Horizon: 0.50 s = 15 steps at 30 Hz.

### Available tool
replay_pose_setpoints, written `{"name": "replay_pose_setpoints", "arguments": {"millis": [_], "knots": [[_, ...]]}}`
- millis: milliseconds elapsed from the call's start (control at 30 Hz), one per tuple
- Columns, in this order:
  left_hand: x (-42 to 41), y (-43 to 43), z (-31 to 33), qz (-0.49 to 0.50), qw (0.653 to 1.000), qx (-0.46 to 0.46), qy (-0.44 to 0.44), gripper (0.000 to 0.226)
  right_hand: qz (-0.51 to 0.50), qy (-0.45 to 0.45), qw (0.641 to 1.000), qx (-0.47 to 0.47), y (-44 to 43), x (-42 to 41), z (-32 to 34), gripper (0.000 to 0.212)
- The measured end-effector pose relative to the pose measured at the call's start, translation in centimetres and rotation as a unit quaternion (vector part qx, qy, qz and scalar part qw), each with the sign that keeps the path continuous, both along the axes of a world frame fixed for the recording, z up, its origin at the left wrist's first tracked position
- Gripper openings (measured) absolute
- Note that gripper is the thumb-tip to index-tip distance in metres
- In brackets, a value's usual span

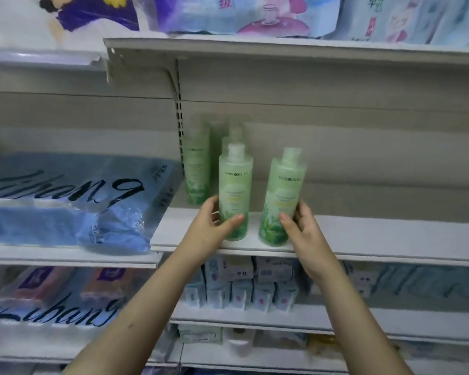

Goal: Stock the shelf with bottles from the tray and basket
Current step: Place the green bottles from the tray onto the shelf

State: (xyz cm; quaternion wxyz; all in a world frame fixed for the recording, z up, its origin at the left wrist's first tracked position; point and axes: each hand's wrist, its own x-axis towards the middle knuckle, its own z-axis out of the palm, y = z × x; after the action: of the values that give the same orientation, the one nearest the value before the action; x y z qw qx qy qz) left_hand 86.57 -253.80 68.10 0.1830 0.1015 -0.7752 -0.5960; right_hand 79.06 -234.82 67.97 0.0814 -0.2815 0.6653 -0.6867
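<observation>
Forearms come up from 6 o'clock. Left grip point(214, 221) is wrapped round the lower half of the left bottle point(235, 190), thumb across the front label. Right grip point(299, 226) is wrapped round the right bottle point(282, 193), thumb in front, fingers on its 3 o'clock side. So we have each grip closed on one bottle.

Edges: both bases are right at the front lip of the middle shelf point(390, 238), with almost no margin at 6 o'clock. We can't tell if they're fully set down. The left bottle is upright. The right bottle leans slightly, cap toward 1 o'clock. There's a gap between the two; they don't touch.

Room: open board runs from the right bottle out to 3 o'clock and back to the back panel point(336, 147). It's tight at 9 o'clock: a slotted upright point(179, 117), then a blue wrapped pack point(65, 201) on the neighbouring shelf, its corner near the left grip. The upper shelf point(282, 46) limits headroom, with some room above the caps.

Contents:
- **Lowest level:** we see a white paper roll point(238, 341).
- **Under the middle shelf:** small boxes point(249, 282), stacked.
- **Middle shelf:** a like bottle point(234, 135), blurred, at 12 o'clock behind the left bottle. A taller green container point(198, 169) is at 11 o'clock, beside the upright.
- **Upper shelf:** printed soft packs point(255, 14).
</observation>
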Motion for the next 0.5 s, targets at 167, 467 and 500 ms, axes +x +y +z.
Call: {"name": "replay_pose_setpoints", "arguments": {"millis": [167,467,500], "knots": [[-0.8,-1.6,0.8,-0.061,0.998,-0.014,-0.016,0.06,0.005,-0.01,0.999,0.03,-0.2,-0.1,0.3,0.041],[-0.6,-2.9,-0.3,-0.089,0.996,0.017,-0.009,0.061,-0.102,0.052,0.988,0.104,-1.4,0.3,-0.4,0.054],[-0.6,-2.9,-0.4,-0.086,0.996,0.017,-0.007,0.063,-0.099,0.047,0.989,0.101,-1.5,0.3,-0.3,0.055]]}}
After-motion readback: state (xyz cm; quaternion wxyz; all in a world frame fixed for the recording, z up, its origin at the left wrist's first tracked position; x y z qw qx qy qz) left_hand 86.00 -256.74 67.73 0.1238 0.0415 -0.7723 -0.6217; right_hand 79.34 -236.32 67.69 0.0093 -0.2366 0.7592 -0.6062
